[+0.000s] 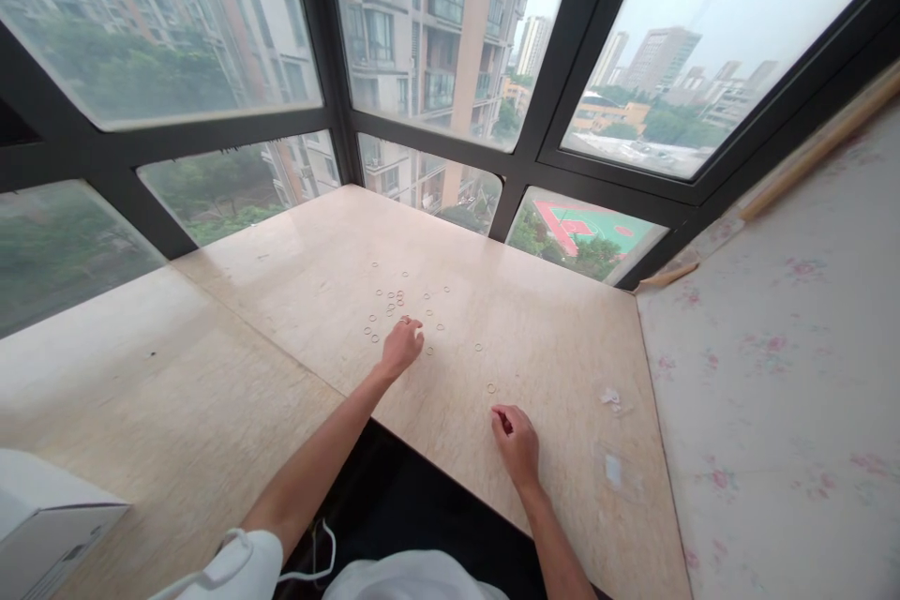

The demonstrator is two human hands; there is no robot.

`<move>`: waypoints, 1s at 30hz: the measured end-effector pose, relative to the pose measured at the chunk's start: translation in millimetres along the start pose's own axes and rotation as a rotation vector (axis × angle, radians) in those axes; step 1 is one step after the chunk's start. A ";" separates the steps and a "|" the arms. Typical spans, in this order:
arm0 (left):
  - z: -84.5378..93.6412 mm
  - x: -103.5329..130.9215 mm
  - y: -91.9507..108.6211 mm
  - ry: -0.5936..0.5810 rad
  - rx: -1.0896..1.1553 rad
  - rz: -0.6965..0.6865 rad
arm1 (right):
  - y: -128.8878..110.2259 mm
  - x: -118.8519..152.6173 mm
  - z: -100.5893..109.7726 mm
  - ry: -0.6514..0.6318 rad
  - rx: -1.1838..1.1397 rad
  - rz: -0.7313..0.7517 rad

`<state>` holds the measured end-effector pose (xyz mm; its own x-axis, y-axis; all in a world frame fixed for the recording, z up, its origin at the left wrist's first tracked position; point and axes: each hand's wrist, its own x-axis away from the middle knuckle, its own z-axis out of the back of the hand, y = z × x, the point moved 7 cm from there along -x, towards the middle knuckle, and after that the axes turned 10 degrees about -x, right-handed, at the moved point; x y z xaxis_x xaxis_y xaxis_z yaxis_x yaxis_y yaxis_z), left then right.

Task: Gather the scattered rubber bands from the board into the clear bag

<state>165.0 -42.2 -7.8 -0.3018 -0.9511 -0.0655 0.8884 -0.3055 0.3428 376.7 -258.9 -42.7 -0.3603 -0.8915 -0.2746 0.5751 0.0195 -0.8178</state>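
Observation:
Several thin small rings lie scattered on the pale marbled sill top. My left hand [403, 347] reaches over the near side of the main cluster, with a gap between thumb and forefinger. A thin ring [375, 338] lies left of it, and another ring [430, 352] lies to its right. A few reddish rings [400, 297] sit close together just beyond its fingers. My right hand [517, 445] rests lower right, fingers curled and tips pressed together; what they hold, if anything, is hidden. Just beyond its fingertips lies a single ring [491, 388].
Clear plastic packaging [614, 469] and a small white piece [610, 397] lie on the sill top [302, 253] at the right. A white box [52, 525] stands at lower left. Dark-framed windows [436, 141] border the back; a floral-papered wall [766, 375] rises on the right.

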 end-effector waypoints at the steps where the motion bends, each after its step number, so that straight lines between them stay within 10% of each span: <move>1: -5.9 4.9 14.9 -0.014 0.018 -0.044 | -0.4 -0.1 0.3 0.002 -0.010 -0.003; 11: -71.0 60.7 146.9 -0.113 0.185 -0.281 | -0.5 10.8 17.6 0.118 -0.220 -0.057; 19: -85.4 101.7 159.6 -0.098 0.183 -0.300 | 4.1 49.0 38.5 0.276 -0.321 -0.151; 30: -77.0 149.2 156.9 -0.068 0.235 -0.343 | -15.9 58.9 34.6 0.119 -0.315 -0.104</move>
<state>286.0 -235.5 -35.9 -0.5953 -0.7887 -0.1536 0.6317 -0.5775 0.5172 371.8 -327.4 -28.4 -0.4985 -0.8374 -0.2239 0.2833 0.0867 -0.9551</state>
